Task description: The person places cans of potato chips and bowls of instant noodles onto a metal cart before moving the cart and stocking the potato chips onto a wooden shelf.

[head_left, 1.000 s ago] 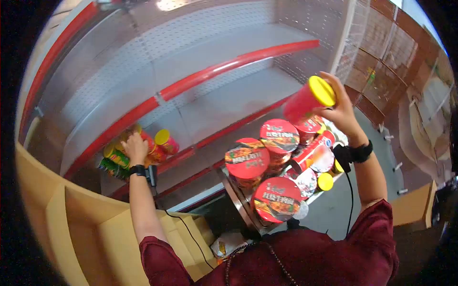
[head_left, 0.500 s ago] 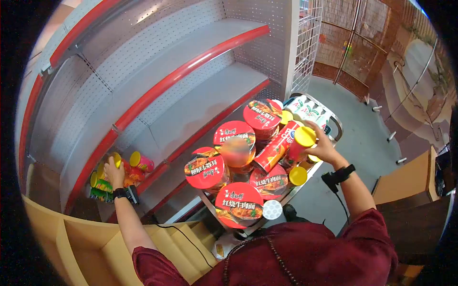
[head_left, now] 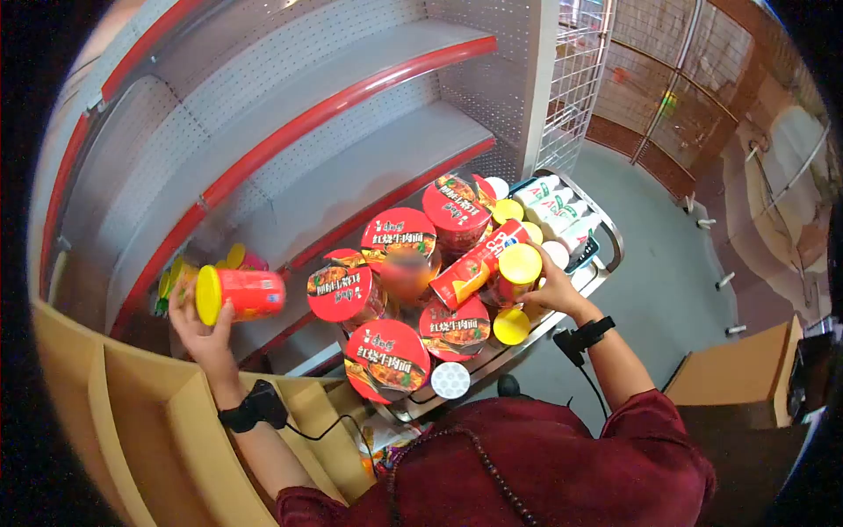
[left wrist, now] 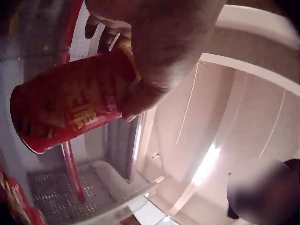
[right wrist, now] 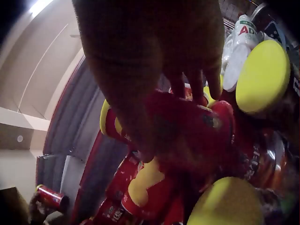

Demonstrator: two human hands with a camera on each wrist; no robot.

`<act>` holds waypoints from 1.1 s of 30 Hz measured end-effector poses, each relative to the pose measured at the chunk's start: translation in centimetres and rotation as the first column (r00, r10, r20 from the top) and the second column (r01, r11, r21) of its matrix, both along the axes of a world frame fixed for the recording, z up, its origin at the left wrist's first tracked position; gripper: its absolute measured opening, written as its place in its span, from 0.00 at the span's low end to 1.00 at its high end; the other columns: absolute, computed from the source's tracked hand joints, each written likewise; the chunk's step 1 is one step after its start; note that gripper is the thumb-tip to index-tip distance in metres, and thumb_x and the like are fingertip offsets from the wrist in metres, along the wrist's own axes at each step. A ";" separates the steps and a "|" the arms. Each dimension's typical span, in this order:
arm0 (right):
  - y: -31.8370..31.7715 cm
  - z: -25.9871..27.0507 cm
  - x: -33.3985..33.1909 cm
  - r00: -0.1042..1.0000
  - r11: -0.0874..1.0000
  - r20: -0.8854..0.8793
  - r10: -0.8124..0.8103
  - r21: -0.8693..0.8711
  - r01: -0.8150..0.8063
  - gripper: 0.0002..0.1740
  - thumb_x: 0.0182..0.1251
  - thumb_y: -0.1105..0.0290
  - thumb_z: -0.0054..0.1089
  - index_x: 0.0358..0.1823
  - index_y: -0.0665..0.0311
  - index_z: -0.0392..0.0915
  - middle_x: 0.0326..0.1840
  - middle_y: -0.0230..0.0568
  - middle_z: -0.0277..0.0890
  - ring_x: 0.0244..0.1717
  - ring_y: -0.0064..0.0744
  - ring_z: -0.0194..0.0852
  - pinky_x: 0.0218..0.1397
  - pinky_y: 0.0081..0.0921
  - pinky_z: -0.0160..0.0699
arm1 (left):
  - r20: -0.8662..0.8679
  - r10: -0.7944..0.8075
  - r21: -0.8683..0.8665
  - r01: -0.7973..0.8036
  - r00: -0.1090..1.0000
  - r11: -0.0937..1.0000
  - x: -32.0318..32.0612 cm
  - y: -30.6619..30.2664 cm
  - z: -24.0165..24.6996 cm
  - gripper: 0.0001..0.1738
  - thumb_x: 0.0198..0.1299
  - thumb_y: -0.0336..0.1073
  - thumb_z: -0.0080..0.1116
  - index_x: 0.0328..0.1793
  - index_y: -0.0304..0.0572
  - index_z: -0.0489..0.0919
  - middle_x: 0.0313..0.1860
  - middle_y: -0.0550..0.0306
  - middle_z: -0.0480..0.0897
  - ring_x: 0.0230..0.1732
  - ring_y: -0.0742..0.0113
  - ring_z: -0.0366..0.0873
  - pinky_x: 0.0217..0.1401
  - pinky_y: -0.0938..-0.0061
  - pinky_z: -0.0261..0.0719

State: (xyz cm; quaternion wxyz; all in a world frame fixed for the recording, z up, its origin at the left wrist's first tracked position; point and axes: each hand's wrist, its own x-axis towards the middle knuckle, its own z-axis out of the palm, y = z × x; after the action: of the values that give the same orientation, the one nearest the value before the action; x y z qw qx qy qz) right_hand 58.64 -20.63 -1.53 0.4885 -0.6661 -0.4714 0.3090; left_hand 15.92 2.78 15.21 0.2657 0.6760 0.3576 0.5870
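Note:
In the head view my left hand (head_left: 206, 338) grips a red canister (head_left: 250, 292) by its yellow-lidded end. The canister lies nearly level in front of the lower shelf, and the left wrist view shows its red side with yellow lettering (left wrist: 84, 119). My right hand (head_left: 558, 288) holds another red canister (right wrist: 187, 131) among the goods on the cart (head_left: 610, 250); its yellow lid (head_left: 520, 263) faces up in the head view. Beside it lies a red chip tube (head_left: 479, 265). Red-lidded instant noodle cups (head_left: 386, 358) crowd the cart's near side.
More yellow-lidded canisters (head_left: 235, 255) stand on the shelf behind my left hand. White bottles (head_left: 562, 215) sit in a dark basket at the cart's far end. Red-edged shelves (head_left: 351, 92) rise ahead, and a pale wooden shelf unit (head_left: 149, 413) is at lower left.
My left hand has come away from the shelf, bringing a red canister towards me. My right hand has lowered its canister from above the cart to among the goods.

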 end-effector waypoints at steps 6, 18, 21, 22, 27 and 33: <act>0.3 -0.2 -0.3 0.999 1.000 -0.030 0.016 -0.025 -0.016 0.55 0.37 0.78 0.75 0.69 0.60 0.51 0.64 0.39 0.63 0.65 0.32 0.62 0.67 0.31 0.63 | 0.103 -0.407 -0.159 0.419 0.908 0.894 9.0 -7.7 -1.0 0.47 0.39 0.24 0.70 0.67 0.41 0.58 0.59 0.50 0.70 0.61 0.60 0.68 0.66 0.67 0.66; 0.3 -2.6 2.7 0.980 0.973 -0.021 0.198 0.121 -0.195 0.61 0.36 0.73 0.79 0.72 0.61 0.46 0.63 0.45 0.64 0.65 0.36 0.62 0.65 0.34 0.65 | -0.588 -0.337 -0.103 0.345 0.735 0.933 17.5 -14.5 -4.8 0.43 0.36 0.41 0.73 0.62 0.42 0.68 0.59 0.45 0.70 0.62 0.47 0.66 0.64 0.58 0.64; -0.9 -0.6 2.8 0.976 0.984 -0.123 0.180 0.028 -0.178 0.60 0.37 0.72 0.79 0.72 0.60 0.46 0.62 0.46 0.64 0.63 0.37 0.64 0.63 0.35 0.68 | -0.615 -0.387 -0.172 0.362 0.687 0.916 18.3 -14.5 -6.4 0.40 0.39 0.42 0.70 0.62 0.43 0.68 0.60 0.46 0.70 0.62 0.47 0.66 0.64 0.57 0.64; -1.0 -1.1 3.1 0.983 0.984 -0.051 0.176 0.046 -0.173 0.60 0.38 0.71 0.79 0.72 0.60 0.46 0.60 0.46 0.66 0.60 0.38 0.66 0.60 0.34 0.70 | -0.671 -0.375 -0.158 0.371 0.640 0.915 18.4 -14.5 -7.2 0.39 0.41 0.44 0.67 0.62 0.43 0.68 0.59 0.46 0.71 0.61 0.47 0.67 0.64 0.57 0.63; -1.7 -5.1 5.3 0.992 0.995 0.109 0.059 0.070 -0.067 0.59 0.37 0.70 0.79 0.72 0.57 0.49 0.58 0.43 0.67 0.58 0.38 0.65 0.57 0.35 0.71 | -0.890 -0.219 -0.065 0.364 0.399 0.929 18.5 -15.2 -11.0 0.35 0.45 0.42 0.65 0.62 0.50 0.69 0.57 0.47 0.71 0.59 0.51 0.70 0.66 0.37 0.52; -2.4 0.2 7.2 0.986 0.997 0.166 0.018 0.067 -0.029 0.57 0.39 0.65 0.77 0.72 0.54 0.49 0.60 0.44 0.66 0.60 0.40 0.65 0.59 0.38 0.66 | -0.915 -0.179 -0.054 0.330 0.361 0.943 17.2 -15.6 -10.2 0.38 0.47 0.44 0.65 0.66 0.50 0.66 0.66 0.44 0.65 0.69 0.49 0.59 0.68 0.34 0.45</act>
State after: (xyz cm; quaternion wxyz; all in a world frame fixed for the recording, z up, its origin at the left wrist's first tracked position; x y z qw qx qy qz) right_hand 65.81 -23.06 -1.35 0.4668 -0.6664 -0.5287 0.2418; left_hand 33.08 -12.79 4.98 0.0678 0.9485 0.2931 0.0986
